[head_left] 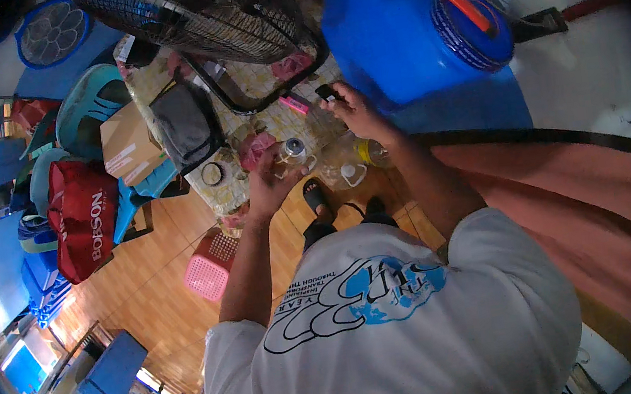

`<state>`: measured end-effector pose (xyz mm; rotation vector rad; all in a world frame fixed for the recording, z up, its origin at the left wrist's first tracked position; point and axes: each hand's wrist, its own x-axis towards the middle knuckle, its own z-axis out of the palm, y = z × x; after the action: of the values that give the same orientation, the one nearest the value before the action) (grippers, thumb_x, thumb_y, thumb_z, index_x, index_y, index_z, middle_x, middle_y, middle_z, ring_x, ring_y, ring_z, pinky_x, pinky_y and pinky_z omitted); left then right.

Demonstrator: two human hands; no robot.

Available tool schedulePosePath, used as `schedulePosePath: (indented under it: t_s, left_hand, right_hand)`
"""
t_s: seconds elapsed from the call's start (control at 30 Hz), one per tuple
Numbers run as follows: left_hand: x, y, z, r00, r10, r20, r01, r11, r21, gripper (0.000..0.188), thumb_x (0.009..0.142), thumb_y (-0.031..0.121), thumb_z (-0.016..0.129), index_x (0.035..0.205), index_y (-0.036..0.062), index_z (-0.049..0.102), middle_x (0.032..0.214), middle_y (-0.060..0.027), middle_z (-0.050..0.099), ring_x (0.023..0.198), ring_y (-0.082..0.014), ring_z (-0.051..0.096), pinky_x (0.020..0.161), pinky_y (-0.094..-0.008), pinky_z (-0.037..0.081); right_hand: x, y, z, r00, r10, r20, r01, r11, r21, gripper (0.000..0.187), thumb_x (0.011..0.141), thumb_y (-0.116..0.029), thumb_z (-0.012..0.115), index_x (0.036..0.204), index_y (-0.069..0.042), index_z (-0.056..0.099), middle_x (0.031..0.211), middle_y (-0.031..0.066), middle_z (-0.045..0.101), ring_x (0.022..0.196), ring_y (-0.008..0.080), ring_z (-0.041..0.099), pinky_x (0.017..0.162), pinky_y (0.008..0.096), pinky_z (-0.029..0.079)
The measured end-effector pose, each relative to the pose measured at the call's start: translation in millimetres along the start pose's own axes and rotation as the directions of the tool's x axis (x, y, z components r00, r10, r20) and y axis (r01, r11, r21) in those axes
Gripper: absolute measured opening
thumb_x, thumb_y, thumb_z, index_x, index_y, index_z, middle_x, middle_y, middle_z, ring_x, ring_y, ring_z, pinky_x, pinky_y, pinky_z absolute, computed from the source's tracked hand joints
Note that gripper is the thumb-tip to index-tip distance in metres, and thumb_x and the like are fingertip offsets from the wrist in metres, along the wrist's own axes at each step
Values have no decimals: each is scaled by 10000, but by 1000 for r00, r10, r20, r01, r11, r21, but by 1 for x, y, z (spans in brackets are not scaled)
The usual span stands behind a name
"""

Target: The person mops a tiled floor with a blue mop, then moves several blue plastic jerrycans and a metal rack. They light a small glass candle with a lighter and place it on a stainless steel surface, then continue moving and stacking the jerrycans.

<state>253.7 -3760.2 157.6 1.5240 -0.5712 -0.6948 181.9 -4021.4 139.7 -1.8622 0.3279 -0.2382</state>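
The small clear jar (293, 153) with a metal-coloured lid sits in the person's left hand (267, 183), at the near edge of a crowded table (233, 195) covered in a patterned cloth. The risk, as a judgement, is a slip: the jar looks smooth, it hangs right at the table's rim over the wooden floor (164, 300), and the grip seems to be by fingertips only, so a nudge could drop it. The clear plastic bottles (343, 166) just beside it could also be knocked over by either forearm.

The left hand is half curled, fingers wrapped partly about the jar. The right hand (352, 111), farther off, lies loosely spread with fingers bent, its tips touching a small dark object (327, 91) on the table; whether it pinches it cannot be told. A pink flat item (294, 104) lies near. Beyond stand a black fan (209, 14) and a big blue drum (405, 23).
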Motion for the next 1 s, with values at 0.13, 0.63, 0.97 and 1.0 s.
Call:
schedulePosePath:
  t_s: [0.13,0.63,0.97,1.0]
  left_hand:
    - [9,16,20,990,-99,101,110,988,-106,551,765,90,809,1245,27,545,1099,-48,644,1015,-134,595,878,-302,486]
    - [-31,84,169,959,79,273,-17,974,-226,630,771,122,814,1302,5,496,1160,-50,619,1025,-140,583,867,-291,483]
    - [-61,83,300,927,158,340,-208,971,117,627,704,229,859,1249,84,586,1105,-70,679,975,-165,653,854,-313,514]
    - [-64,84,309,925,147,351,-220,959,179,628,706,203,857,1254,76,578,1116,-70,671,995,-159,641,874,-315,507]
  right_hand:
    - [-35,-47,-27,997,-51,60,49,998,46,197,953,-82,508,1141,-25,512,957,114,590,883,189,579,794,335,475]
    - [-187,-134,-156,965,-259,-36,224,888,-401,318,805,-281,762,888,-34,579,777,143,613,702,284,633,628,363,502]
    - [-301,-98,-238,981,191,36,-123,753,-646,415,854,-431,629,933,-24,654,797,216,657,761,390,653,685,463,507]
    - [-308,-95,-242,975,218,37,-144,751,-644,400,858,-417,626,934,-25,653,808,212,661,767,391,653,693,464,509]
